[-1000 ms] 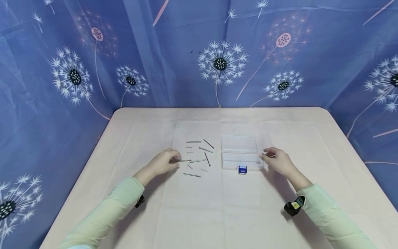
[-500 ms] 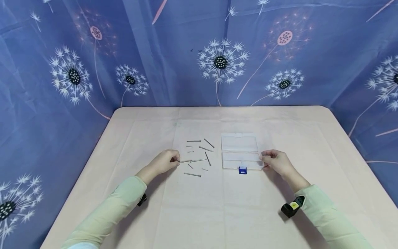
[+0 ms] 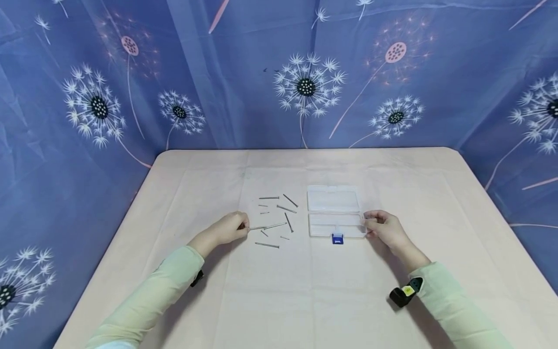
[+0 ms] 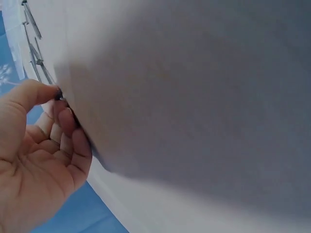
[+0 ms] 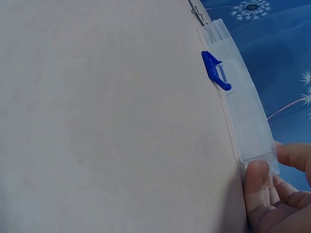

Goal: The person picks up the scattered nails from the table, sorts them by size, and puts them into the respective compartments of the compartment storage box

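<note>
- Clearly, the plastic box (image 3: 321, 231) is the landmark here: it lies opened on the pale tablecloth (image 3: 270, 295), with its lid (image 3: 333, 199) folded back at its far side.
- On the near side of the box, a blue latch (image 3: 337, 239) sticks out toward the person.
- At the right end of the box is the right hand (image 3: 387, 231); its thumb and fingers pinch the corner of this box, as the right wrist view also shows.
- To the left of the box, and well apart from it, is the left hand (image 3: 224, 228). Its thumb and index finger pinch one end of the held nail (image 3: 256, 228), and the other fingers are curled inward.
- The held nail points toward the box, and its free end meets or overlaps a long nail (image 3: 275, 226); whether they really touch, I cannot tell.
- Between the left hand and the box lie more loose nails (image 3: 286, 209), some long and some quite small, turned in different directions.
- Behind the box, beyond the table edge, hangs a blue curtain (image 3: 244, 97) with printed dandelions.
- Nearer to the person than the box, both forearms wear light green sleeves (image 3: 152, 286).
</note>
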Motion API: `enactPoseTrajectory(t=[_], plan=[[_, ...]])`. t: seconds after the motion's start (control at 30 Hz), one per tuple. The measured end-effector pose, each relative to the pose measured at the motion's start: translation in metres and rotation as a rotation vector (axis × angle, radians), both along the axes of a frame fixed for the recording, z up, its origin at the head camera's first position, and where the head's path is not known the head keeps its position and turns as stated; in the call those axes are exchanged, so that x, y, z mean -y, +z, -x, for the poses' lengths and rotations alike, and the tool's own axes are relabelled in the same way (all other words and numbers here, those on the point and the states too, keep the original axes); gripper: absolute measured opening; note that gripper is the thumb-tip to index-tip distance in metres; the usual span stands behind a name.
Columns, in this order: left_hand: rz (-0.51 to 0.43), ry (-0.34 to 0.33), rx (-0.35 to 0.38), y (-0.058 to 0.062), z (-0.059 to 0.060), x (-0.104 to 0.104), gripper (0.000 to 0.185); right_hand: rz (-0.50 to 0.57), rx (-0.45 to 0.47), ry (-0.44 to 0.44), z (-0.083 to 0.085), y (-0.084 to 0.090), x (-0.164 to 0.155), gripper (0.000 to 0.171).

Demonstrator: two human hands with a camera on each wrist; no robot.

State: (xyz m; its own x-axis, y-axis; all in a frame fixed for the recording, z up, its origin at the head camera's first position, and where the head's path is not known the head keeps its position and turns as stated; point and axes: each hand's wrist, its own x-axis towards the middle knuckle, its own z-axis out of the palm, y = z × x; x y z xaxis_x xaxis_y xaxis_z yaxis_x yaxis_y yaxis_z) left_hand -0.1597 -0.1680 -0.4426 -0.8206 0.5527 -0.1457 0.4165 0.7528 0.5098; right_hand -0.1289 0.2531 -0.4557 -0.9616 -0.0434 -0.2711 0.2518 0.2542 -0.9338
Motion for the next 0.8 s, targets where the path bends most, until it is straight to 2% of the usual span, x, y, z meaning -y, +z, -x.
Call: enactPoseTrajectory(t=[0.1, 0.2, 0.33, 0.53, 0.63, 0.8], plan=[[-0.01, -0.019, -0.008, -0.0017, 0.0007, 0.002, 0.003, 0.002, 0.003, -0.006, -0.0008, 0.0, 0.0011, 0.045], [-0.059, 0.013, -0.002, -0.0025, -0.0005, 0.0035, 0.003, 0.003, 0.0, -0.013, -0.0014, 0.0, 0.0019, 0.045], [-0.155, 0.137, 0.016, -0.0038, -0.0039, 0.0044, 0.005, 0.004, -0.008, -0.023, -0.0018, -0.0002, 0.002, 0.044], [-0.392, 0.375, 0.132, -0.0056, -0.0074, 0.0033, 0.004, -0.009, -0.005, -0.03, -0.0033, -0.0015, 0.0016, 0.044], [-0.471, 0.442, 0.184, -0.0054, -0.0065, 0.0021, 0.006, -0.01, -0.007, -0.037, -0.004, -0.002, 0.0018, 0.044], [-0.558, 0.483, 0.265, 0.0002, -0.0056, -0.0023, 0.012, -0.018, -0.015, -0.051, -0.0046, -0.001, 0.0028, 0.043]])
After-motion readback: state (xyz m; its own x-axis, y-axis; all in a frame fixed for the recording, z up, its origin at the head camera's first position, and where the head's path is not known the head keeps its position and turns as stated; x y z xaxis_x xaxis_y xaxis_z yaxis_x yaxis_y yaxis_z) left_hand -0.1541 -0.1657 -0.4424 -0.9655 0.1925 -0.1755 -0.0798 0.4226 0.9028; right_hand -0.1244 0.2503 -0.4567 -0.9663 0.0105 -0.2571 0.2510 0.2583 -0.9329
